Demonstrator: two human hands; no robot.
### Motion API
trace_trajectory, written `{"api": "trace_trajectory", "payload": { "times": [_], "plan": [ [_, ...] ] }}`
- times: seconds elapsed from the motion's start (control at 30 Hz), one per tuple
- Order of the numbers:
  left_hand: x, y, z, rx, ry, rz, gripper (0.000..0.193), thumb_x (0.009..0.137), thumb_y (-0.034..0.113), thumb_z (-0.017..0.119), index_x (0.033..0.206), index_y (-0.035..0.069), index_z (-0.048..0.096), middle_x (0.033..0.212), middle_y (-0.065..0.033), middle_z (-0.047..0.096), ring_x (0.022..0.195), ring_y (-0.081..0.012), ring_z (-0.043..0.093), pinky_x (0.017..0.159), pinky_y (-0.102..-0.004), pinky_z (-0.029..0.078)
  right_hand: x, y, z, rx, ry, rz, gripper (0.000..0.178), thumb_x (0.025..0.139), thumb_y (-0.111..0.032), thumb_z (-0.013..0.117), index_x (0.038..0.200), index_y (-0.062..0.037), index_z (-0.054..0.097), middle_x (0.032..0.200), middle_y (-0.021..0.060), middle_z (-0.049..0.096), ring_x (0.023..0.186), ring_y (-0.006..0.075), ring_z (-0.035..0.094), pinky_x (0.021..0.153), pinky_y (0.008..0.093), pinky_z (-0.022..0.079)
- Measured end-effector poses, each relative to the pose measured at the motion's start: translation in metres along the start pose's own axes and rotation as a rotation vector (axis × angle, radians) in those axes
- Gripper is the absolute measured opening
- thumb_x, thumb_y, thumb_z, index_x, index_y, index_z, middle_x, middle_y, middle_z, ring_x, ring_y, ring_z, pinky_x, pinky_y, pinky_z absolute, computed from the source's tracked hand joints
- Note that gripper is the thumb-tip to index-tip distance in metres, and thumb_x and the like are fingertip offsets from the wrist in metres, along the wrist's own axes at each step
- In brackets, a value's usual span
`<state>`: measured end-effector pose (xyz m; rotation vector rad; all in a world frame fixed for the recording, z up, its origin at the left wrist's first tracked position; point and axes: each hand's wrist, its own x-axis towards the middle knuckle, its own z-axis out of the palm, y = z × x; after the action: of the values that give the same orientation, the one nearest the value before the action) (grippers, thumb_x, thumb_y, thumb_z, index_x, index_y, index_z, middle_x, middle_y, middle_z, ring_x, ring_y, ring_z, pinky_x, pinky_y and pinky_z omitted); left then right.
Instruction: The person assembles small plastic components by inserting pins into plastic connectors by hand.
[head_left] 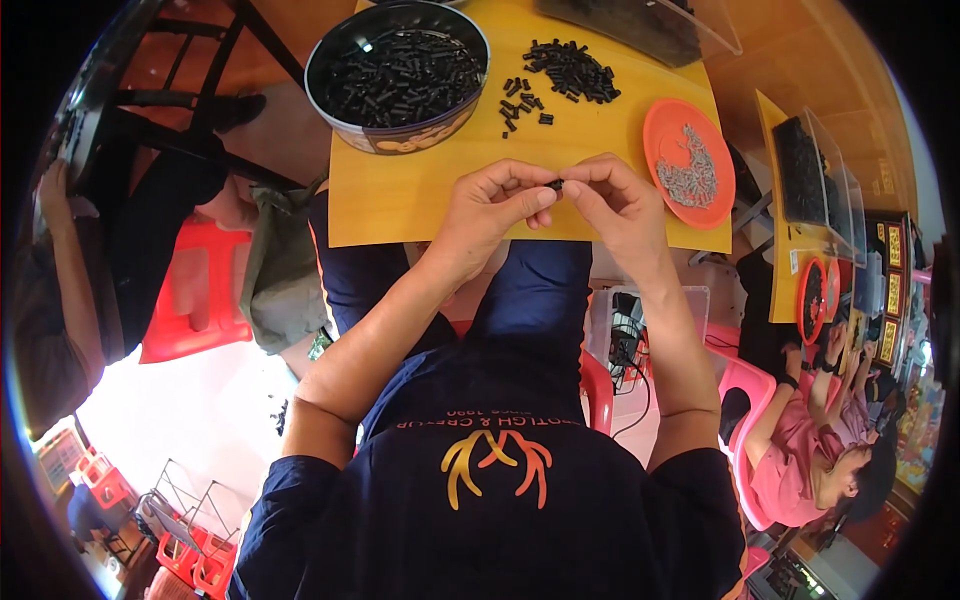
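Observation:
Over the near edge of the yellow table, my left hand (492,205) pinches a small black plastic piece (555,185) between thumb and fingertips. My right hand (618,200) meets it there, thumb and forefinger pressed together at the piece's right side; what they hold is too small to make out. Beyond my hands lies a pile of short black tubular pieces (575,70), with several loose ones (520,100) beside it. To the right, an orange-red plate (663,130) carries many small silvery metal parts (692,172).
At the table's far left stands a round tin (395,137) full of black pieces. A clear-walled bin (640,25) sits at the far edge. Other people work at tables on both sides, one in a pink shirt (795,465) at right. A red stool (200,295) stands at left.

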<state>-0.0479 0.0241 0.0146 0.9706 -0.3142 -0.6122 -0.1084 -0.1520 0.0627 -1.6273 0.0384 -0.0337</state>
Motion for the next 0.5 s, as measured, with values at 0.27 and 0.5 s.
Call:
{"api": "trace_trajectory", "payload": {
  "times": [0.27,0.5],
  "plan": [
    [-0.008,-0.007,-0.017,-0.093,0.115,0.024,0.018,0.094,0.005,0.065,0.111,-0.002,0.066,0.092,-0.0076,0.067,0.078,-0.0129,0.062,0.072,-0.0252,0.05,-0.003,0.017,0.039,-0.736,0.188,-0.516,0.03,0.091,-0.007,0.064,0.12,-0.0007,0.064,0.111,0.0172,0.063,0.096,0.0332,0.063,0.083,0.0383,0.053],
    [-0.014,-0.004,-0.03,-0.05,0.135,0.016,0.019,0.094,0.004,0.065,0.112,-0.003,0.065,0.097,-0.0103,0.069,0.079,-0.0131,0.062,0.072,-0.0248,0.05,0.06,0.036,0.003,-0.748,0.355,-0.345,0.02,0.09,-0.012,0.068,0.108,-0.0038,0.068,0.101,0.0123,0.065,0.068,0.023,0.063,0.061,0.0329,0.05]
  ]
}}
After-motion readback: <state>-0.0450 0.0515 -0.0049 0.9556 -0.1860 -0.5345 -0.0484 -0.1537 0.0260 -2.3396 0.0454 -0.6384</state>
